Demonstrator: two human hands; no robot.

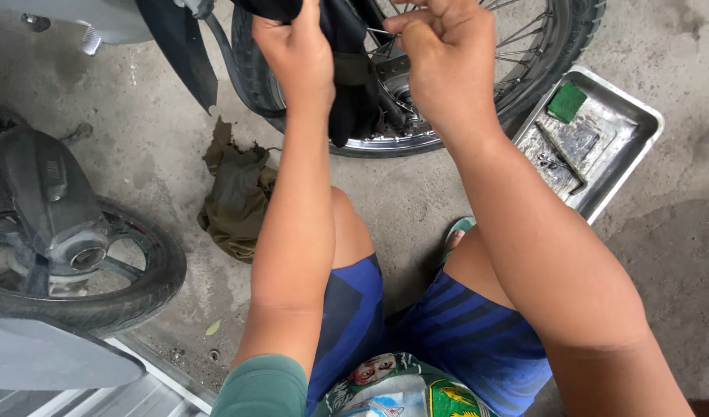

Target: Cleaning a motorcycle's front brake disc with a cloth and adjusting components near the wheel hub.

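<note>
Head view, looking down. Left hand [296, 54]: fingers curled tight, clamped on a dark cloth [350, 93] that hangs down across the hub of the spoked wheel [524, 69]. Right hand [439, 58]: fingers bunched, thumb and forefinger pressed together on a thin metal piece [379, 32] just above the hub; what kind of piece it is cannot be told. Both hands sit close together at the wheel, the cloth between them. Wheel's tyre stands on the concrete floor [679, 255], rim bottom just ahead of the person's knees. Right of the wheel, touching or nearly touching the tyre: a steel tray [640, 116] holding a green pad [567, 102] and greasy small parts. Left of the wheel, near it: an olive rag [234, 201] crumpled on the floor. Farther left, well apart: a second motorcycle wheel [138, 293] with an exhaust [53, 208] over it. Open floor lies between rag and knees, and right of the tray.
</note>
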